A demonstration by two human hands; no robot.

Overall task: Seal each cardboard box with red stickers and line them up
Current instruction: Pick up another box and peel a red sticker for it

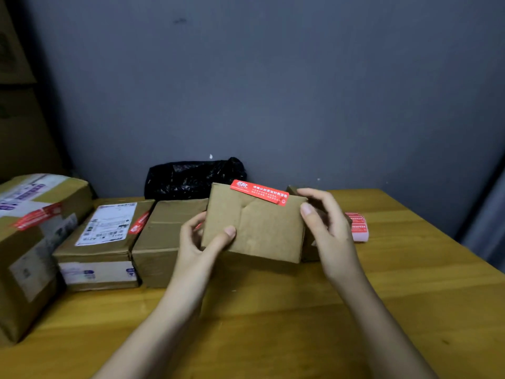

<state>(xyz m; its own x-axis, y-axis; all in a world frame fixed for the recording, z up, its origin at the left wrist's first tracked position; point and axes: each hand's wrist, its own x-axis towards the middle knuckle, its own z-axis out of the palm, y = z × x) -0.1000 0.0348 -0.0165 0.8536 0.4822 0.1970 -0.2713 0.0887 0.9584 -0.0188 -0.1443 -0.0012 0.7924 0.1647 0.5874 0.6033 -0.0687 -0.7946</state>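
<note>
Up off the table, creased brown cardboard box (pixel 254 228), red sticker (pixel 259 192) over top edge, left hand (pixel 196 242) and right hand (pixel 325 225) fingers gripping its sides

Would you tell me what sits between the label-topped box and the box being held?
In the head view, one plain cardboard box sits between the label-topped box and the held box.

Showing: five cardboard boxes (pixel 254 225), one black plastic bag (pixel 191 177), one sticker roll (pixel 359 227), two hands (pixel 196 242).
</note>
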